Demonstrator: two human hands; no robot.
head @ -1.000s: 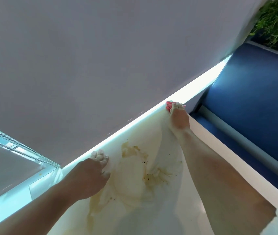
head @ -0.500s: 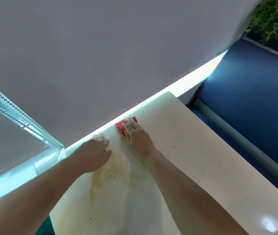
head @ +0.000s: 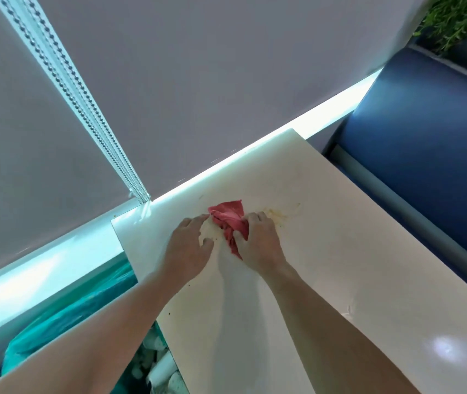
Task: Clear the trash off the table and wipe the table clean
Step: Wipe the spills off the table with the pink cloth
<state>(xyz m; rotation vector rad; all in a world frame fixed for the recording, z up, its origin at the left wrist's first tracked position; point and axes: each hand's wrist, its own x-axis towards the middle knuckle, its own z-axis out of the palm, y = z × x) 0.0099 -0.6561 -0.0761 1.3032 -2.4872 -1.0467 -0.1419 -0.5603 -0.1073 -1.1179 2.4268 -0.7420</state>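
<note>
Trash (head: pixel 159 365), white and crumpled, sits in the teal plastic bag (head: pixel 64 317) near left, beside the glossy cream desk (head: pixel 326 280). Mid-desk, the right hand (head: pixel 260 240) grips the crumpled red cloth (head: pixel 228 216); the left hand (head: pixel 189 245) curls against its edge, hold unclear. Wiping seems underway. Next, I judge, comes a sweep right over the yellowish smear (head: pixel 280 216).

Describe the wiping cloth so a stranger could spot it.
On the white table, look near its far edge. The red cloth lies crumpled there, gripped by the right hand; it is the only red thing, left of a yellowish smear.
</note>
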